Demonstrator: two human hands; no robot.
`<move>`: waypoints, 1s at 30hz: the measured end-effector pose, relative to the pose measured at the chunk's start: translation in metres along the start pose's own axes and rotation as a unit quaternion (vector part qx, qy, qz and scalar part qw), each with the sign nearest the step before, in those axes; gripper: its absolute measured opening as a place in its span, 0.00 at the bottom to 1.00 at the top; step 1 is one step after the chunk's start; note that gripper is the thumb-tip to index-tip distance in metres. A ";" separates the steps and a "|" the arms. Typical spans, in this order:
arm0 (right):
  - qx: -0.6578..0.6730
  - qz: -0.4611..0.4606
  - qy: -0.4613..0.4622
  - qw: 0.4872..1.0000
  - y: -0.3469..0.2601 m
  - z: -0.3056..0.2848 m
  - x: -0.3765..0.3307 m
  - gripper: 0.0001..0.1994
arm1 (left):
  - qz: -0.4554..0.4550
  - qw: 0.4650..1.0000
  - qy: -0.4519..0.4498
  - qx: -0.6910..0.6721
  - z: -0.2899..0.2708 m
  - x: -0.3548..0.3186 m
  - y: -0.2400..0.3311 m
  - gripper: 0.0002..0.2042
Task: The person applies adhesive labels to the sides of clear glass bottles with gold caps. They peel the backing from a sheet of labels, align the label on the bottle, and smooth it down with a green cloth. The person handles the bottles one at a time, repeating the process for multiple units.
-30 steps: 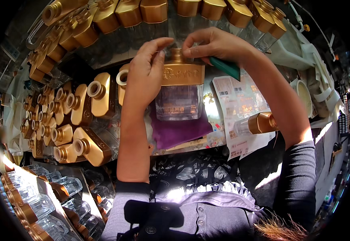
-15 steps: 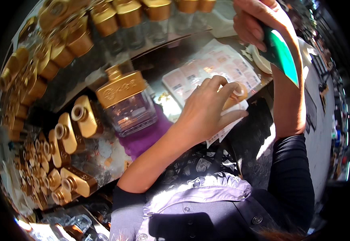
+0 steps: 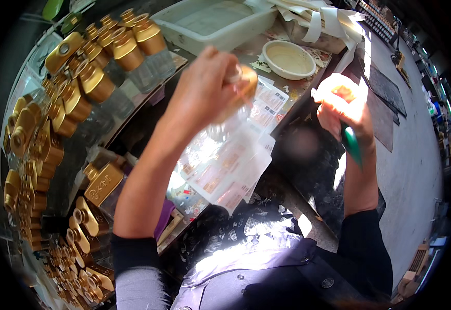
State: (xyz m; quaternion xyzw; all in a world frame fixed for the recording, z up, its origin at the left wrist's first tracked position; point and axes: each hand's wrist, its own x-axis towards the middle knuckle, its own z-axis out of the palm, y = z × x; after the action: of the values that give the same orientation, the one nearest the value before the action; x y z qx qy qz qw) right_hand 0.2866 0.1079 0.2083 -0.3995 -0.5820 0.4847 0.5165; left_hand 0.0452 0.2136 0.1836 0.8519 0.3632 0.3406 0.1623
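Note:
My left hand (image 3: pixel 202 88) is closed round the neck end of a square glass bottle with a gold upper part (image 3: pixel 248 85). It is blurred by motion, and my fingers hide part of it. The bottle hangs over a stack of printed, glossy decal sheets (image 3: pixel 220 170) lying on the table. To the right, my right hand (image 3: pixel 344 106) is closed in bright sunlight on a green flat scraper (image 3: pixel 351 144), whose blade points down along my wrist. Left of my left forearm stands another gold-topped bottle (image 3: pixel 104 183), close to a purple cloth (image 3: pixel 163 219).
Many gold-topped glass bottles (image 3: pixel 95 82) crowd the left side, with more at lower left. A white tub (image 3: pixel 184 33) and a round white bowl with liquid (image 3: pixel 289 59) stand at the back. Paper strips (image 3: pixel 316 26) lie behind the bowl. A dark mat (image 3: pixel 383 88) lies on the floor at right.
My left hand has lifted from the sheets and moved leftward with the bottle. My right hand has come down with the scraper. The view has shifted, bringing the tub and bowl into sight.

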 end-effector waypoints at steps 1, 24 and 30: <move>-0.001 0.038 0.026 0.999 0.004 -0.006 -0.006 0.05 | 0.031 0.999 0.015 0.007 0.006 0.024 -0.012 0.14; 0.210 0.211 -0.231 0.926 0.082 0.081 0.074 0.08 | -0.188 0.787 0.014 -0.588 -0.003 -0.094 -0.019 0.20; 0.197 0.225 -0.312 0.902 0.083 0.156 0.078 0.09 | -0.251 0.779 0.138 -0.557 -0.050 -0.161 -0.019 0.22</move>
State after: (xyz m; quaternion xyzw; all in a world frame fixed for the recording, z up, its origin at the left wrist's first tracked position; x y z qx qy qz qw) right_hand 0.1175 0.1771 0.1440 -0.2381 -0.5009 0.7925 0.2535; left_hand -0.0801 0.1108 0.1347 0.4352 0.3295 0.5444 0.6369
